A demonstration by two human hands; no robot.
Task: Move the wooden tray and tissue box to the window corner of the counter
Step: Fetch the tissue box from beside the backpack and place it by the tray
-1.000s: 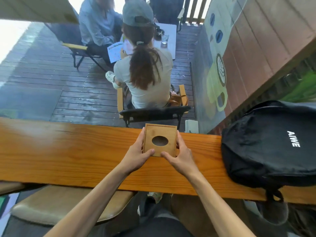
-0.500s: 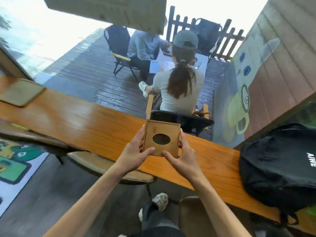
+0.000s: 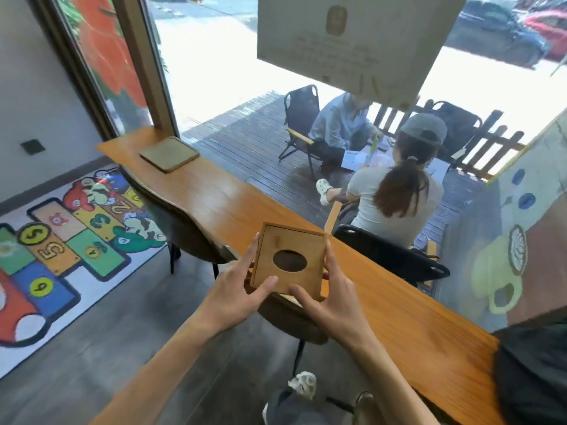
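A square wooden box with a dark oval slot in its lid is held between a person's two hands over the near edge of a long orange-brown table; whether its base touches the wood cannot be told. The left hand grasps the box's left side, thumb pressed on the lid's near corner and fingers laid along the edge, while the right hand clasps the right side the same way, so each grip is clenched on the box. The flat wooden tray, square with rounded corners, lies at the far left end of the table, just beside the window frame in the corner. The table runs along a large window looking onto a dark deck, where two people sit on folding chairs by a picket fence. A pale sign hangs on the glass above. Indoors, dark round-backed chairs are tucked under the table, a bright hopscotch mat with numbered squares covers part of the grey floor, and a black bag sits at the table's right end. Compared with half a second ago, the view has swung left: the tray and window corner now show in full, the bag has slipped almost out of frame, and the box stays in the same two-handed hold.
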